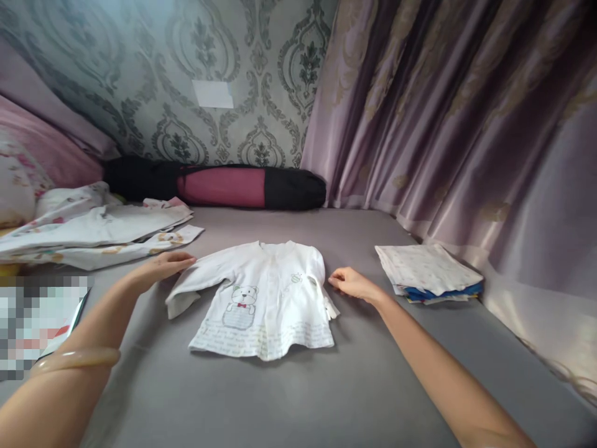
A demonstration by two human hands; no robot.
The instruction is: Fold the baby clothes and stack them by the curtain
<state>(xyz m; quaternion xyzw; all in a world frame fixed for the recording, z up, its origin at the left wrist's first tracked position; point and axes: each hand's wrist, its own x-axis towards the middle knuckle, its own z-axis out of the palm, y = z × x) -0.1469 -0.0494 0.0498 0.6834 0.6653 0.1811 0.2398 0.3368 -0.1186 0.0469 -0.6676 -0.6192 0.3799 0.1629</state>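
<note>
A white baby shirt (273, 292) with a bear print, a small bee print and a band of lettering along the hem lies spread front up on the grey sheet. Its sleeve on the left side stretches outward, while the one on the right is bunched against the body with its cuff low. My left hand (170, 264) lies by the top of the outstretched sleeve, fingers extended, fingertips at the fabric. Just right of the shirt is my right hand (353, 284), fingers curled together, a small gap from the cloth and nothing visible in them.
Folded clothes (429, 270) are stacked at the right, near the curtain (466, 124). Loose white clothes (107, 227) lie in a pile at the left. A long black and maroon bag (221, 185) rests along the wall. Something pixelated (37, 330) is at the lower left.
</note>
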